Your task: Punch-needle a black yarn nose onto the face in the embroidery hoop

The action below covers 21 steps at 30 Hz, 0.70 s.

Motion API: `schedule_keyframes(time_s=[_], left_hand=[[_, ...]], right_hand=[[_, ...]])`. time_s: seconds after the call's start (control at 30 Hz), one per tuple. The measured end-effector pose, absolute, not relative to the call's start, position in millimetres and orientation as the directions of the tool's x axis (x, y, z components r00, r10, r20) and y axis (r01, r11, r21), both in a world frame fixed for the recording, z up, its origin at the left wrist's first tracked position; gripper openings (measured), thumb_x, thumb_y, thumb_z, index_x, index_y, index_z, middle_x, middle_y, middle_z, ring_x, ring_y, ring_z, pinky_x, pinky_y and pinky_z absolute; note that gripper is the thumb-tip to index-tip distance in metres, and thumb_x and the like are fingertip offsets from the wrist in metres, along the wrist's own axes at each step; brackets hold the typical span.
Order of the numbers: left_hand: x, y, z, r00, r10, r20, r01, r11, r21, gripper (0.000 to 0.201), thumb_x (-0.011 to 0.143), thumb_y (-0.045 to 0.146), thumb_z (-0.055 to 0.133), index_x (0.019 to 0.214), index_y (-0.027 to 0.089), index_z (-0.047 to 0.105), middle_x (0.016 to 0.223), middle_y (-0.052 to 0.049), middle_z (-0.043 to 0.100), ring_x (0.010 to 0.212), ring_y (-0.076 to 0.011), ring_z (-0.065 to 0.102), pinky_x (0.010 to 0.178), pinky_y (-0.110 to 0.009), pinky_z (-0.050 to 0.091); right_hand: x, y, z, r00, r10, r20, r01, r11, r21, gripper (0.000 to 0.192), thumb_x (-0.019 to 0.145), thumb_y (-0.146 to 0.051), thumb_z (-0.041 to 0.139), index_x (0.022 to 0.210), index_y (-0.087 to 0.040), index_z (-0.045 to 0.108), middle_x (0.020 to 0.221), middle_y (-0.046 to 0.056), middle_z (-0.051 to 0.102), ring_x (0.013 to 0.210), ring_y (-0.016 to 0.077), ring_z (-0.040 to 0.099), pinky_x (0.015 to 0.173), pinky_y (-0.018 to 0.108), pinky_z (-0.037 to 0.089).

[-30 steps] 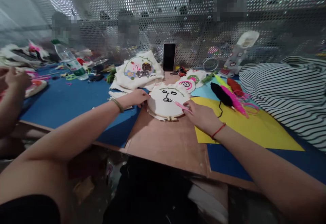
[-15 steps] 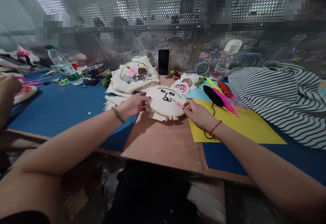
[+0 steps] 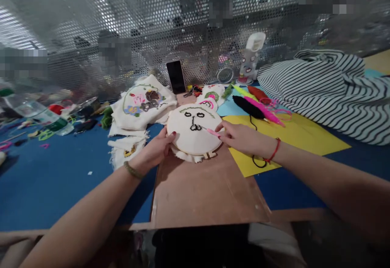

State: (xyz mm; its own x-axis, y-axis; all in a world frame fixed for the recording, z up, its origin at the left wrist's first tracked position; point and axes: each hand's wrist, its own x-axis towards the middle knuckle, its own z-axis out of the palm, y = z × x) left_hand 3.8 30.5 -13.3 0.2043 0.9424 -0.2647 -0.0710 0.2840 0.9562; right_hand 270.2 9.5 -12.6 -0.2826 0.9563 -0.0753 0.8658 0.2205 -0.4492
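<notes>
Left hand: my left hand point(image 3: 156, 151) grips the near-left rim of the embroidery hoop point(image 3: 195, 134), thumb on top of the cloth edge, fingers curled under it.
Right hand: my right hand point(image 3: 240, 138) is pinched shut on a pink punch needle point(image 3: 211, 132), its tip resting on the stretched cloth just right of the stitched black mouth.
Hoop: between my two hands, lying on the brown board point(image 3: 204, 186), its screw clasp turned toward me; the white cloth shows a black face and a green line along the top.
Black yarn: a strand point(image 3: 256, 160) loops under my right wrist, on the yellow sheet point(image 3: 292, 138).
Wrists: a red cord point(image 3: 275, 151) on the right one, a greenish band point(image 3: 133, 171) on the left.
Beyond my left hand: a pile of white embroidered cloths point(image 3: 140, 105), then green yarn point(image 3: 106, 117) further left on the blue table cover point(image 3: 51, 178).
Beyond the hoop: another small embroidered piece point(image 3: 211, 96) touching its far edge, and a dark phone point(image 3: 176, 77) propped upright against the perforated metal screen point(image 3: 122, 24).
Beyond my right hand: skeins of black, pink, red and green yarn point(image 3: 256, 103) lying side by side.
Far right: a striped black-and-white fabric point(image 3: 329, 89) heaped well apart from my hand.
Far left: a plastic bottle point(image 3: 36, 113) on its side, blurred.
</notes>
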Motion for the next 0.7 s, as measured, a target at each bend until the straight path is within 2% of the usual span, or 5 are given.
schedule_keyframes(time_s=[0.07, 0.23, 0.4, 0.57, 0.7], left_hand=[[2.4, 28.4, -16.8, 0.209, 0.949, -0.238, -0.087, 0.261, 0.962, 0.053, 0.090, 0.014, 0.065, 0.141, 0.021, 0.053, 0.128, -0.011, 0.069, 0.097, -0.0168, 0.069, 0.074, -0.022, 0.060], [-1.3, 24.5, -12.0, 0.243, 0.938, -0.248, -0.005, 0.257, 0.967, 0.052, 0.089, 0.032, 0.071, 0.137, 0.023, 0.053, 0.131, -0.009, 0.067, 0.095, -0.0209, 0.068, 0.062, -0.024, 0.059], [0.9, 18.1, -9.5, 0.233, 0.952, -0.197, -0.013, 0.206, 0.979, 0.058, 0.088, 0.037, 0.072, 0.140, 0.025, 0.050, 0.138, -0.009, 0.062, 0.110, -0.0245, 0.065, 0.073, -0.028, 0.061], [4.1, 16.2, -10.6, 0.221, 0.965, -0.139, -0.049, 0.154, 0.987, 0.058, 0.092, 0.037, 0.067, 0.146, 0.027, 0.047, 0.149, -0.010, 0.054, 0.124, -0.0273, 0.059, 0.085, -0.034, 0.061], [3.8, 16.7, -9.9, 0.214, 0.970, -0.118, -0.041, 0.129, 0.991, 0.062, 0.093, 0.037, 0.065, 0.150, 0.030, 0.043, 0.151, -0.009, 0.053, 0.124, -0.0274, 0.059, 0.088, -0.036, 0.062]], right_hand=[[269.8, 5.1, -15.8, -0.282, 0.958, -0.056, 0.860, 0.227, -0.457, 0.030, 0.098, -0.032, 0.045, 0.120, -0.017, 0.059, 0.086, 0.007, 0.076, 0.078, 0.0228, 0.068, 0.064, 0.031, 0.039], [270.8, -5.9, -17.3, -0.289, 0.957, 0.023, 0.901, 0.280, -0.330, 0.028, 0.101, -0.033, 0.042, 0.117, -0.018, 0.060, 0.089, 0.008, 0.078, 0.073, 0.0226, 0.069, 0.057, 0.030, 0.033], [280.4, -8.5, -18.5, -0.298, 0.947, 0.116, 0.928, 0.316, -0.199, 0.034, 0.104, -0.037, 0.037, 0.121, -0.018, 0.061, 0.069, 0.005, 0.072, 0.055, 0.0200, 0.062, 0.050, 0.028, 0.022], [287.0, -6.2, -24.3, -0.312, 0.937, 0.154, 0.898, 0.344, -0.275, 0.037, 0.103, -0.038, 0.036, 0.126, -0.019, 0.058, 0.067, 0.002, 0.070, 0.053, 0.0192, 0.061, 0.050, 0.027, 0.026], [286.3, -7.7, -25.9, -0.314, 0.932, 0.181, 0.867, 0.359, -0.346, 0.036, 0.100, -0.034, 0.040, 0.129, -0.020, 0.057, 0.070, 0.002, 0.069, 0.055, 0.0196, 0.060, 0.052, 0.028, 0.029]])
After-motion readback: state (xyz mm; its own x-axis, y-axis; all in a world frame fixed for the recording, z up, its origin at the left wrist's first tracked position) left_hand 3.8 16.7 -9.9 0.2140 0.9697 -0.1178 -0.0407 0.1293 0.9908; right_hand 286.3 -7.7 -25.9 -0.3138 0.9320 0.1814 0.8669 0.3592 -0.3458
